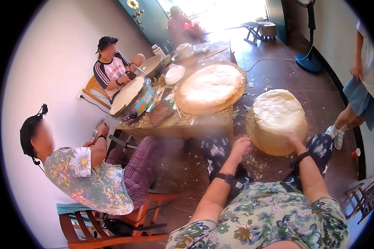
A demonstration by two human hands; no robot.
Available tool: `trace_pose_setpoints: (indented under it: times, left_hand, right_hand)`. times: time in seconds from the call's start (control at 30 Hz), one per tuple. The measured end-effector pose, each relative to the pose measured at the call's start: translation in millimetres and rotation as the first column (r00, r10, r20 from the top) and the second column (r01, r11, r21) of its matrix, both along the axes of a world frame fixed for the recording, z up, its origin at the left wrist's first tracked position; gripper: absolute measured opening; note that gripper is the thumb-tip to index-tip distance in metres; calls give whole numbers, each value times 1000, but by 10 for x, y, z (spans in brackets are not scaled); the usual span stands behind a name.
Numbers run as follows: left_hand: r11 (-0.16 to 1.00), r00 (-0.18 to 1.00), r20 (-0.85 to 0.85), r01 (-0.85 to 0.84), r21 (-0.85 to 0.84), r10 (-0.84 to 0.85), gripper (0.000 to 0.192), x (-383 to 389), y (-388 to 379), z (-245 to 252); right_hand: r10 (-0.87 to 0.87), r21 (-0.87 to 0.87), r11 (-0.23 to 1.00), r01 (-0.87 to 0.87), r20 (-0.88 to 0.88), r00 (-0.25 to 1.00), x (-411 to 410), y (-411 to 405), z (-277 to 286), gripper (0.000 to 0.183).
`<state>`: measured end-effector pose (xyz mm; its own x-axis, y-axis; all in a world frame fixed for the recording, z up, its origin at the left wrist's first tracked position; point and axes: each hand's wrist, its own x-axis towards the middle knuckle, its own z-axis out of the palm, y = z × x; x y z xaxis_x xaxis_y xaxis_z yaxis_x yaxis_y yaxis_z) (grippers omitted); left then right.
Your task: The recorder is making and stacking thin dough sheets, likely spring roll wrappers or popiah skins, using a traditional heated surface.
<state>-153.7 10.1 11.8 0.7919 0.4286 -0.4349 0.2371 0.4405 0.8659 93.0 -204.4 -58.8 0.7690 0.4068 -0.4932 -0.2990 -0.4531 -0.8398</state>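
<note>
A round stack of thin, pale flatbread sheets (279,109) rests in front of my knees on a round woven mat (251,124). My right hand (293,140) is at the near right edge of this stack, in front of a sheet that seems to hang down. It is blurred, so whether it grips the sheet is unclear. Beside the mat's left edge, my left hand (242,146) is raised with its fingers curled. Nothing can be made out in it.
A wooden table (174,132) bears a larger flatbread stack (210,85) on a woven tray and a round electric griddle (138,102). One person (84,174) sits at my left, another (112,65) behind the griddle. A third person (366,68) stands right, near a fan (310,60).
</note>
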Motion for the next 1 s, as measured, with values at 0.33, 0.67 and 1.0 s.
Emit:
trace_pose_setpoints:
  times: [0.33, 0.67, 1.0]
  left_hand:
    - [1000, 1000, -13, -20, 17, 20, 31, -108, 6, 79]
    - [1000, 1000, -23, -11, 12, 11, 30, -72, 70, 79]
    - [1000, 999, -42, 21, -8, -21, 28, 7, 31, 105]
  right_hand:
    - [19, 127, 992, -16, -21, 1000, -127, 17, 195, 17]
    - [15, 41, 999, -18, 63, 998, -184, 96, 344, 17]
    - [59, 22, 998, -60, 50, 997, -358, 215, 651, 20]
